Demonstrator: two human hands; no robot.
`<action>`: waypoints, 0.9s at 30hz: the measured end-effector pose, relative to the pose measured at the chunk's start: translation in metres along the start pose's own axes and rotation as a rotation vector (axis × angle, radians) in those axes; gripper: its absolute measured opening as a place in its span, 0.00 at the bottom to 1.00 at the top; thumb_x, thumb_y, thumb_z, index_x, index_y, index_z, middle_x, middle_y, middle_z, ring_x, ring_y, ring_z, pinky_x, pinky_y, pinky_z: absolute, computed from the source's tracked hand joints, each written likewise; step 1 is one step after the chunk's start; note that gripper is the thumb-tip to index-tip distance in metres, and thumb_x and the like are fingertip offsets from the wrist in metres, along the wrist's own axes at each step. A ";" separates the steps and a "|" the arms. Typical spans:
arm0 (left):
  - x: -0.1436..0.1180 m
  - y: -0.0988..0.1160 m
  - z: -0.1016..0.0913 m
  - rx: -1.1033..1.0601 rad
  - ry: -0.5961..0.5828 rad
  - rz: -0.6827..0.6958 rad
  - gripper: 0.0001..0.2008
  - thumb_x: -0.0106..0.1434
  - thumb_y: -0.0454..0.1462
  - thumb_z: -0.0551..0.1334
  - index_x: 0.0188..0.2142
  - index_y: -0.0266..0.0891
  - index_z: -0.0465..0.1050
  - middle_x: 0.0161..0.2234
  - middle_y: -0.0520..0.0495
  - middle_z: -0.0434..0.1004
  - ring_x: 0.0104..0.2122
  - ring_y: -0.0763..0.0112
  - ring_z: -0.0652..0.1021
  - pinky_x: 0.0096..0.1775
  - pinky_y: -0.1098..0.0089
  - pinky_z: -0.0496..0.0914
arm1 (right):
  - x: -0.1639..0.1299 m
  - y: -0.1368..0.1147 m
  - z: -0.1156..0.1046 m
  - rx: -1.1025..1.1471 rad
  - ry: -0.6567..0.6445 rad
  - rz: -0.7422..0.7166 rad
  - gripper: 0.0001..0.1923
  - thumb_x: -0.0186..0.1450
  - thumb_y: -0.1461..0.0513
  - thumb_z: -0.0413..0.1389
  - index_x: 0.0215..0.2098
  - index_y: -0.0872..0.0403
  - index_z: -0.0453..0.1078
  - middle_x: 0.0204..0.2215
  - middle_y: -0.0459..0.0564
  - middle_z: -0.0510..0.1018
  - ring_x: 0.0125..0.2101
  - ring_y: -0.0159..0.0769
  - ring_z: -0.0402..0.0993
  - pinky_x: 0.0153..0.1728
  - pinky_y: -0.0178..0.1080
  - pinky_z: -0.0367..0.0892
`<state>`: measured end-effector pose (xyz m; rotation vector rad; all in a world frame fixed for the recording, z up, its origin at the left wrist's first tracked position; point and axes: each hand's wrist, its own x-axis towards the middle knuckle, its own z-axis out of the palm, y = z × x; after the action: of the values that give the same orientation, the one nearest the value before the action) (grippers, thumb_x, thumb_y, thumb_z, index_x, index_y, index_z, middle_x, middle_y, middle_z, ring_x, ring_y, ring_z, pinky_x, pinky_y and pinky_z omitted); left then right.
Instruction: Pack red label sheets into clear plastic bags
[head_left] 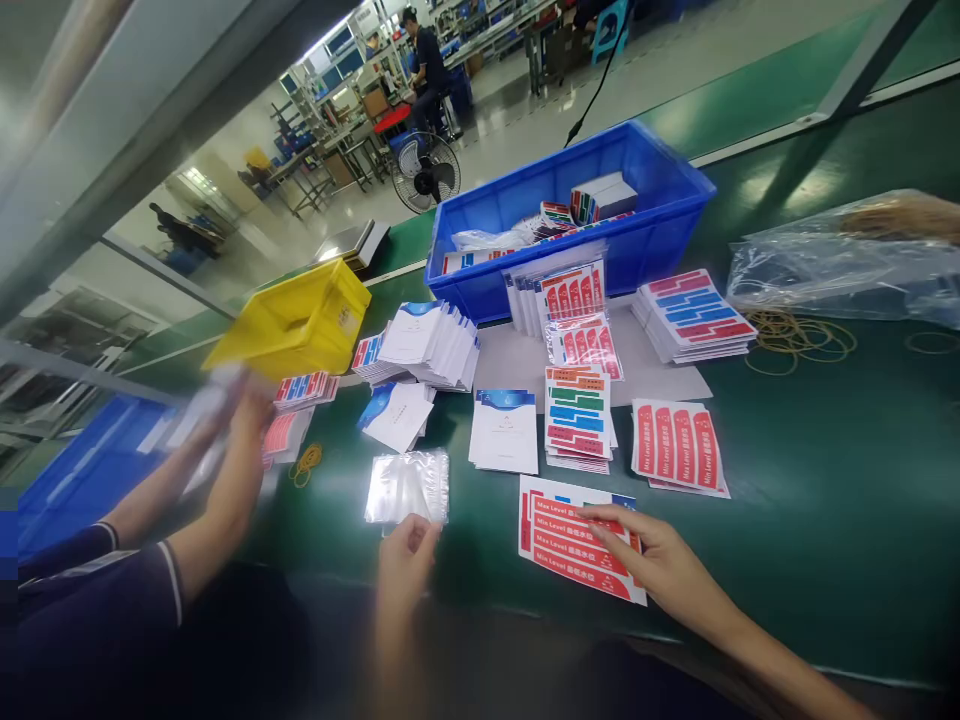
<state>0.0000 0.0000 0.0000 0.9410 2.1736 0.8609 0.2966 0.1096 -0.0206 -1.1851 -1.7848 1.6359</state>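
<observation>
My left hand is pinched at the near edge of a small stack of clear plastic bags. Under the extended fingers of my right hand are red "Max Level / Min Level" label sheets, held with other printed sheets that show behind them. Just beyond lie white booklets with a blue top, a pile of multicoloured label sheets and a pile of red label sheets. The thumb of my right hand is partly hidden.
A blue bin with printed sheets stands at the back, a yellow bin to its left. Booklet stacks and rubber bands lie around. At left, a co-worker's blurred hands hold something unclear.
</observation>
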 end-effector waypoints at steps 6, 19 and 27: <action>-0.032 0.057 0.053 0.120 -0.286 0.299 0.15 0.64 0.42 0.56 0.23 0.39 0.60 0.21 0.56 0.60 0.22 0.77 0.63 0.26 0.74 0.56 | 0.000 -0.009 0.011 -0.109 -0.029 -0.077 0.17 0.66 0.53 0.49 0.40 0.52 0.77 0.37 0.52 0.82 0.37 0.43 0.77 0.39 0.40 0.69; -0.048 0.078 0.101 0.207 -0.426 0.488 0.08 0.62 0.33 0.55 0.26 0.41 0.60 0.25 0.54 0.67 0.26 0.74 0.68 0.29 0.74 0.61 | 0.000 -0.008 0.018 -0.183 -0.086 -0.139 0.11 0.60 0.66 0.48 0.25 0.55 0.71 0.22 0.45 0.77 0.25 0.33 0.71 0.31 0.34 0.61; -0.052 0.076 0.108 0.318 -0.282 0.548 0.09 0.64 0.32 0.52 0.33 0.39 0.70 0.31 0.46 0.74 0.31 0.68 0.75 0.34 0.68 0.68 | -0.002 -0.009 0.022 -0.259 -0.054 -0.168 0.11 0.62 0.64 0.47 0.26 0.54 0.69 0.24 0.46 0.78 0.27 0.35 0.72 0.32 0.35 0.62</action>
<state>0.1374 0.0346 0.0067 1.7550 1.8585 0.5719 0.2777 0.0962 -0.0161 -1.0706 -2.1181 1.3856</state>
